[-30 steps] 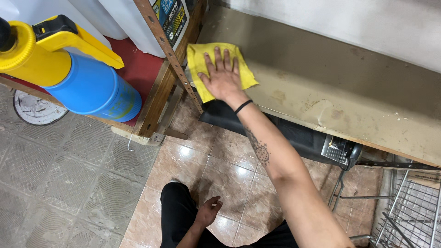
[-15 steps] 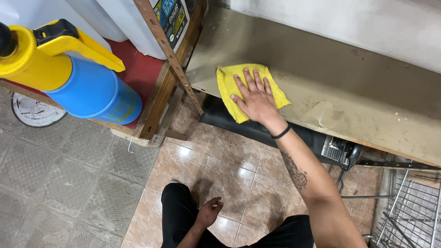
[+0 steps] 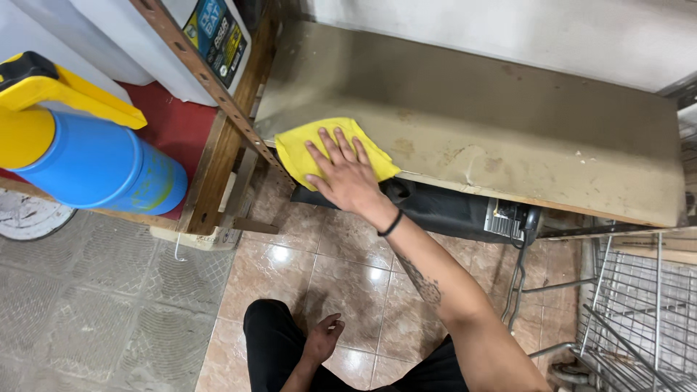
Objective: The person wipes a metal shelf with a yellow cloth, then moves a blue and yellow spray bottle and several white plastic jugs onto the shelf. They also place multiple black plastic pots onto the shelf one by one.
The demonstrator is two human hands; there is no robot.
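One long, dusty beige metal counter [image 3: 508, 138] runs across the upper view, stained near its front edge. At left, one wooden rack [image 3: 218, 167] carries one big blue and yellow plastic sprayer [image 3: 87, 163]. One wire cart [image 3: 639, 312] stands at lower right.

One small yellow cloth [image 3: 305, 149] lies flat on the counter's front left corner. It looks soft, light and limp, likely to bunch, so a flat palm or a pinched fold suits it.

The right hand [image 3: 347, 174] presses it, fingers spread. The left hand [image 3: 321, 341] rests loosely curled on the knee, holding nothing.
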